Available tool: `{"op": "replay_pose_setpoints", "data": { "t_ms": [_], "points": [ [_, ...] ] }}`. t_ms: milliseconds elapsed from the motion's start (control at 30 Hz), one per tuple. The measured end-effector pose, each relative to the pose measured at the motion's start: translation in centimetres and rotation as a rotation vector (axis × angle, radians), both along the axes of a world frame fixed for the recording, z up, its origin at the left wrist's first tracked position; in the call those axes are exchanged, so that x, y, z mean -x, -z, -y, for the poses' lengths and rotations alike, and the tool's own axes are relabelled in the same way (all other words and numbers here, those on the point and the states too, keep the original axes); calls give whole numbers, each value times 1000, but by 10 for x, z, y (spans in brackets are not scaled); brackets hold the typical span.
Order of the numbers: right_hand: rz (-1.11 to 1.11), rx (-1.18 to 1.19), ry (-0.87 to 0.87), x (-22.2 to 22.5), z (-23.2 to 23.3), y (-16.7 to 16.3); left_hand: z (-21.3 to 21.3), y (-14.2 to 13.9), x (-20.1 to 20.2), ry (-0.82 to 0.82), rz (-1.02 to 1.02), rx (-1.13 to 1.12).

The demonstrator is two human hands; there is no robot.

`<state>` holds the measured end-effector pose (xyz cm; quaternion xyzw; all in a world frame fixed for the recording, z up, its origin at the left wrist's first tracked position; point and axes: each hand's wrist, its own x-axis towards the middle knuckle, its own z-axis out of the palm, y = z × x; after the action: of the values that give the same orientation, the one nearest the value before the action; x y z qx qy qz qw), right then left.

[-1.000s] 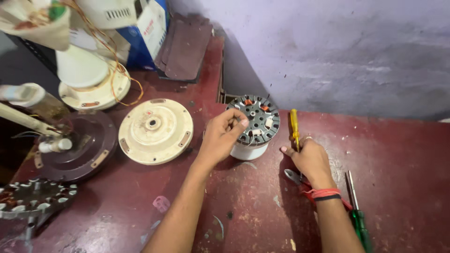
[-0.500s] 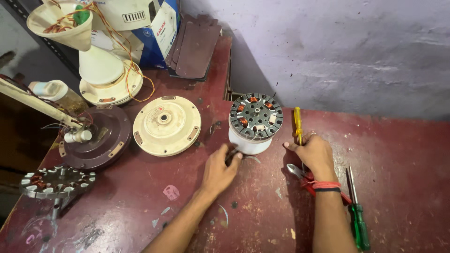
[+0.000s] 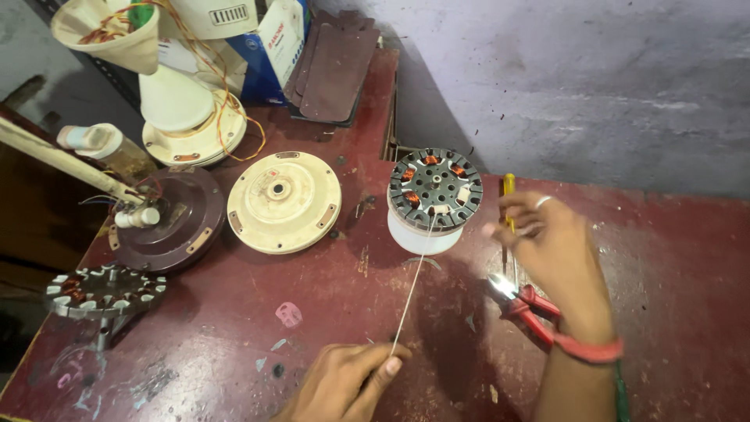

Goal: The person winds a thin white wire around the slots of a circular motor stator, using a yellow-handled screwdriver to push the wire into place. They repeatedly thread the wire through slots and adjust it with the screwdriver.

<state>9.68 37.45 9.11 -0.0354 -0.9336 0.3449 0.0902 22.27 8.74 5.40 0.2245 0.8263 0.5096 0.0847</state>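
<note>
A round grey motor stator (image 3: 435, 187) with copper windings sits on a white spool (image 3: 422, 236) on the dark red table (image 3: 312, 297). A thin pale strand (image 3: 409, 292) runs from the stator toward me. My left hand (image 3: 344, 383) pinches its near end at the table's front. My right hand (image 3: 551, 254) hovers to the right of the stator with fingers spread, holding nothing, above a yellow-handled screwdriver (image 3: 508, 189) and red-handled pliers (image 3: 525, 303).
A cream round fan cover (image 3: 283, 202) and a dark brown fan housing (image 3: 168, 219) lie left of the stator. A second stator (image 3: 100, 291) stands at the left edge. White fan bases, a cone, a box and brown blades fill the back. A grey wall rises behind.
My left hand has drawn back from the stator toward me, pulling the thin strand out taut. My right hand has lifted and spread its fingers.
</note>
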Motion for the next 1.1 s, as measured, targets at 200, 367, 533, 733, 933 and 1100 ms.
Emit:
{"op": "replay_pose_setpoints", "data": {
  "t_ms": [200,367,533,733,933,1100],
  "points": [
    [-266,188,-897,-50,64,-43,19,-38,0,53,-228,-9],
    [167,115,-824,-58,78,-54,32,-60,1,-37,-342,-21],
    [135,72,-881,-60,65,-58,37,-66,1,-264,-214,-183],
    [153,124,-902,-69,62,-57,5,-44,38,-172,-206,-364],
    [31,533,-967,-68,37,-48,-29,-21,49,154,-211,-314],
    [179,1040,-514,-45,12,-23,-31,-12,45,55,-342,-119]
  ]
}}
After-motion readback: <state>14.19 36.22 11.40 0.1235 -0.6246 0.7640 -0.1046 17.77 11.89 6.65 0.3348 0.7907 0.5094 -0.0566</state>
